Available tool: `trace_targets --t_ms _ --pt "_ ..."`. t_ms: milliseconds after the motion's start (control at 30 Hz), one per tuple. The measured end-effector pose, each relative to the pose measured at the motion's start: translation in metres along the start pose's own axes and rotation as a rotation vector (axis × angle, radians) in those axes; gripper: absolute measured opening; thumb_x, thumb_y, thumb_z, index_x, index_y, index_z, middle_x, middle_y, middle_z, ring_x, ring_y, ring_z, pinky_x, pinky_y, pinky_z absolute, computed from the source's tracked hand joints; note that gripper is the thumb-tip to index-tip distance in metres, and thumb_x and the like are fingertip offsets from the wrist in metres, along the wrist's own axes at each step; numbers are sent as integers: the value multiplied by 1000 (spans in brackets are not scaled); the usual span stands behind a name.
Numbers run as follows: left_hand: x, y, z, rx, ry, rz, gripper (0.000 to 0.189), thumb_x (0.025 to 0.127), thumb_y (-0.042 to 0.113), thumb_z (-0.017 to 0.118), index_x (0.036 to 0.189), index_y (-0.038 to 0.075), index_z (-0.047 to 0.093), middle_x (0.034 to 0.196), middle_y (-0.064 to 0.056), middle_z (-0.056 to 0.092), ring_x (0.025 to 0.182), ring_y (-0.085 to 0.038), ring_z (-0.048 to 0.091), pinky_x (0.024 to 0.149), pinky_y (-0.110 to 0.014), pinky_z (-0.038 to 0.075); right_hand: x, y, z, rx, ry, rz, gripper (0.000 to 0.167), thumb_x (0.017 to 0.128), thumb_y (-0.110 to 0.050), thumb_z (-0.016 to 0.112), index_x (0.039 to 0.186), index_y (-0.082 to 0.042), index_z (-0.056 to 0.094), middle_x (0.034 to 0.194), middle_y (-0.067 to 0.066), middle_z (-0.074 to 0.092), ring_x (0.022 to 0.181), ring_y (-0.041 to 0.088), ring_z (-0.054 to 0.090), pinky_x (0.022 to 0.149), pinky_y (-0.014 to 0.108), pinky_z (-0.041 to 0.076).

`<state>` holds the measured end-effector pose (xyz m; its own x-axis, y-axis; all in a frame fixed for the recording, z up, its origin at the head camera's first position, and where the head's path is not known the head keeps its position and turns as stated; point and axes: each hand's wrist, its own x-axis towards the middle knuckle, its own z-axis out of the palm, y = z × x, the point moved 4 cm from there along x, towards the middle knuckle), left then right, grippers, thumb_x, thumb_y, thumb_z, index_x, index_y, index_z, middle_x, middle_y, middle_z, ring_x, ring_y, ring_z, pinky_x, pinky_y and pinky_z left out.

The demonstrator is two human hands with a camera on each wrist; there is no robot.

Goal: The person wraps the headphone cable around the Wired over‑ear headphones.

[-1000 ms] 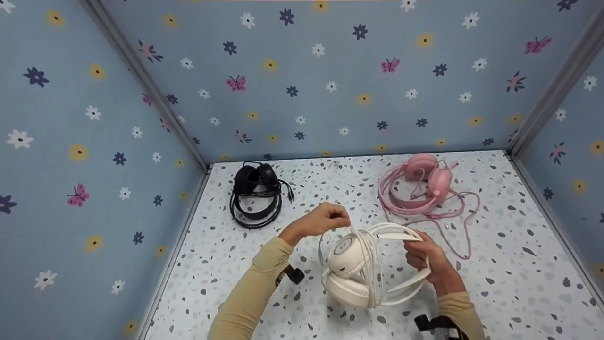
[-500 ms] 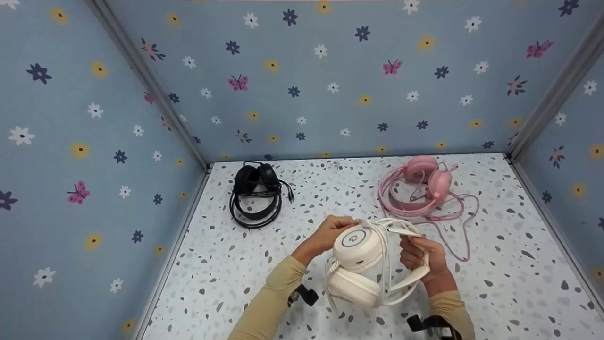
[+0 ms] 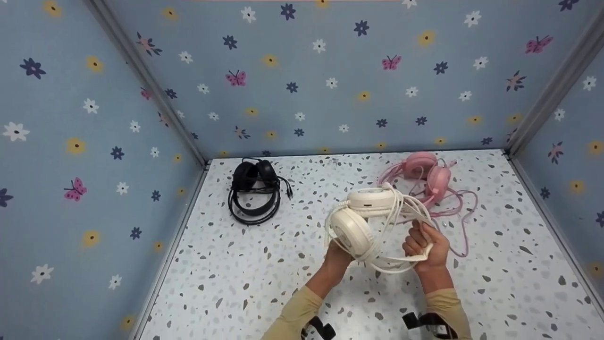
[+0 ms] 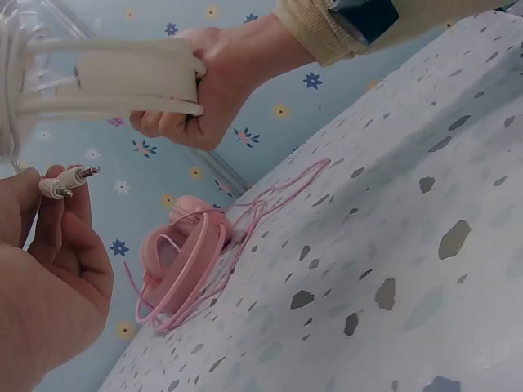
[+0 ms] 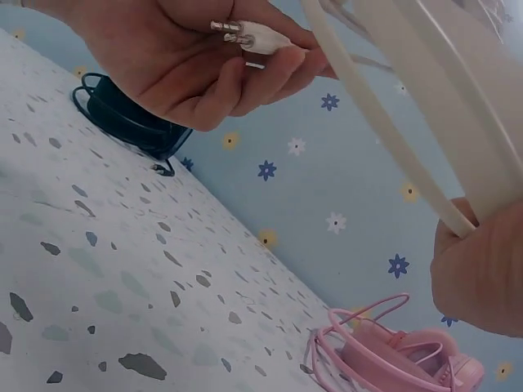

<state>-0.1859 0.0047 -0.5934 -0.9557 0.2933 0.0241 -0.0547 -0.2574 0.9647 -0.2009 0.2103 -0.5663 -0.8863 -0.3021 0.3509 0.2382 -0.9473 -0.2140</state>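
A pair of white headphones [image 3: 350,230] with its cable wound round the ear cups and headband is held up above the table. My right hand [image 3: 428,248] grips the headband [image 4: 135,75] at its right side, with fingers curled round it. Below the nearer ear cup is my left hand [image 3: 336,262], partly hidden by that cup in the head view. Both wrist views show it pinching the two metal-tipped audio plugs [image 5: 255,37] at the cable's end between thumb and fingers.
Black headphones [image 3: 255,212] with a coiled cable lie at the back left of the speckled table [image 3: 226,283]. Pink headphones [image 3: 439,182] with a loose cable lie at the back right, partly behind the white pair. Flower-patterned walls [image 3: 302,85] enclose the table.
The white headphones have tilted and risen toward the back, now overlapping the pink pair in view. My left hand has gone from the far side of the cups to beneath them.
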Motion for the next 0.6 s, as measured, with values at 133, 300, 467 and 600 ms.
trace_targets --t_ms 133,300,467,600 --pt "-8 -12 1 -47 151 -38 19 97 17 56 107 6 68 89 -8 67 75 -15 61 68 -27 50 -4 3 0 -115 154 -70 33 105 -12 26 88 1 51 60 0 10 42 13 12 41 26 18" --pt "-27 -17 6 -261 166 -70 34 88 -3 55 121 -6 59 99 -12 67 83 -17 62 71 -24 46 -14 7 3 -240 274 -157 35 105 -9 27 84 1 53 60 2 6 46 15 3 42 26 13" --pt "-33 -14 11 -454 132 -60 46 90 -2 53 133 -13 44 107 -12 64 93 -19 61 81 -27 43 -17 14 5 -379 396 -291 32 104 -5 30 79 -3 49 60 3 9 45 15 7 42 27 10" --pt "-29 -15 10 -435 266 -104 37 91 10 66 122 -7 55 97 -11 65 83 -15 57 75 -26 43 -18 23 6 -543 523 -374 26 102 -4 41 76 -8 44 58 3 16 39 10 22 42 28 15"
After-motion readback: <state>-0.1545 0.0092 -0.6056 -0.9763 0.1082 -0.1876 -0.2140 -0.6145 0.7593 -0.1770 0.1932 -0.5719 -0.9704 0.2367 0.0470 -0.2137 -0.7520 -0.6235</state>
